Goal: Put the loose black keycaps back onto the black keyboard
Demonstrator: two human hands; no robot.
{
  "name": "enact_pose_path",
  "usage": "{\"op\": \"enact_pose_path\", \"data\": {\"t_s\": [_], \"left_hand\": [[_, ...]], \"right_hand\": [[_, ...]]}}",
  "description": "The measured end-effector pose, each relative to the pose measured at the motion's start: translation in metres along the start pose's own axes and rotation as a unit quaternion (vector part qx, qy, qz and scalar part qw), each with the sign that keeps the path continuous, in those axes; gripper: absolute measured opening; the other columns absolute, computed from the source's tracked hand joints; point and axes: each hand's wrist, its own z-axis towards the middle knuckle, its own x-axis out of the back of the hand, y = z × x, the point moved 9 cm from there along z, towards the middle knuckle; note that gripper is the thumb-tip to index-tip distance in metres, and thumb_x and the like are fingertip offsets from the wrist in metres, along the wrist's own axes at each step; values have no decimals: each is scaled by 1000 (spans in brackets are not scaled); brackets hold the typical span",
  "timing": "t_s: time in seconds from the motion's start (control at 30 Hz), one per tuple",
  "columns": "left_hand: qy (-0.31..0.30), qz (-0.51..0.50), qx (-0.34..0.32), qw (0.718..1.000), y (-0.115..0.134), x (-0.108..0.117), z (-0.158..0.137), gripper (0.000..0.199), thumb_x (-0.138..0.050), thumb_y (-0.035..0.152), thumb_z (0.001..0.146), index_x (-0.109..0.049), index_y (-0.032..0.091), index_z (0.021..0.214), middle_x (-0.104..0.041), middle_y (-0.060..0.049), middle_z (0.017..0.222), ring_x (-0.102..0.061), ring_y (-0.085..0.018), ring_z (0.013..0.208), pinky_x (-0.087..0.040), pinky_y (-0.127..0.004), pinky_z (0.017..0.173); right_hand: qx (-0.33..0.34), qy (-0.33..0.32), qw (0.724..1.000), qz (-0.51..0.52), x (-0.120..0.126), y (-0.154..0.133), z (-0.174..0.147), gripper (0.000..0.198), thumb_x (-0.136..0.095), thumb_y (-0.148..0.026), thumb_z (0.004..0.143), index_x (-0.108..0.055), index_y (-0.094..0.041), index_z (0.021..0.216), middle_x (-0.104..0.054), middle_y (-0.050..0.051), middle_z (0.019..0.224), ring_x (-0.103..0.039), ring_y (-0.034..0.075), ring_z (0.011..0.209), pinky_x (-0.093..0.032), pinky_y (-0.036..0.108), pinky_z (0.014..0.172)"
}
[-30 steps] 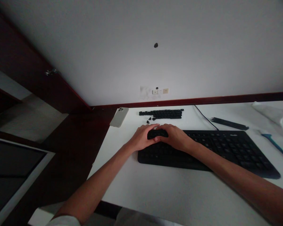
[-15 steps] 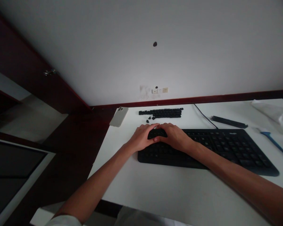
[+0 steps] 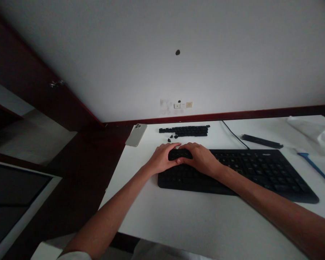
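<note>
A black keyboard (image 3: 262, 169) lies on the white table in front of me, its left part covered by both my hands. My left hand (image 3: 161, 158) curves round its back left corner, fingers over the far edge and thumb across the keys. Beside it, my right hand (image 3: 202, 157) has its fingers bent at the back edge and its thumb on the keys. The two thumbs meet, and the index fingertips come close together. Whatever may be between the fingertips is too small to make out. Behind the hands are rows of loose black keycaps (image 3: 191, 130), with several lying apart.
A phone (image 3: 137, 135) lies at the table's back left. To the right are a black strip (image 3: 262, 141), a blue-handled brush (image 3: 317, 167) and a white plastic bag (image 3: 311, 131). The keyboard's cable (image 3: 234, 133) runs back towards the wall with sockets (image 3: 183, 105).
Both hands stay at the keyboard's back left, with only slight finger movement. The view has shifted a little; the other objects keep their places.
</note>
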Motion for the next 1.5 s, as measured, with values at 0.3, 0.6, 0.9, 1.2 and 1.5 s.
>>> {"op": "enact_pose_path", "data": {"t_s": [0.3, 0.6, 0.9, 1.2, 1.5], "left_hand": [[-1, -67, -1, 998, 0, 7, 1, 57, -72, 41, 87, -56, 26, 139, -62, -9, 137, -57, -27, 125, -43, -44, 110], [146, -55, 132, 979, -64, 38, 7, 39, -71, 37, 85, -65, 24, 122, -63, 1, 90, -53, -10, 63, -45, -24, 66], [140, 58, 132, 980, -64, 36, 19, 27, -73, 38, 83, -73, 28, 108, -62, 2, 82, -55, -13, 69, -40, -25, 66], [147, 68, 144, 976, -62, 37, 16, 29, -74, 42, 82, -72, 29, 108, -63, 4, 78, -57, -13, 68, -39, -25, 66], [126, 51, 116, 984, -56, 32, 19, 20, -72, 38, 85, -76, 29, 103, -65, 2, 79, -57, -14, 71, -41, -25, 67]], "right_hand": [[15, 25, 999, -20, 2, -4, -3, 46, -66, -55, 91, -66, -21, 121, -73, 9, 111, -67, 30, 101, -53, 45, 91], [40, 37, 997, -58, 5, -14, -5, 35, -60, -46, 97, -65, -20, 119, -71, 11, 106, -66, 28, 100, -52, 44, 92], [43, 37, 996, -62, 6, -17, -5, 36, -56, -46, 99, -65, -19, 120, -70, 11, 107, -65, 28, 100, -52, 44, 93], [43, 31, 997, -60, 4, -15, -5, 36, -53, -48, 100, -65, -19, 119, -70, 10, 106, -65, 28, 100, -52, 44, 93], [48, 31, 997, -58, 3, -15, -4, 36, -53, -48, 100, -65, -20, 120, -70, 10, 107, -64, 28, 101, -51, 43, 93]]}}
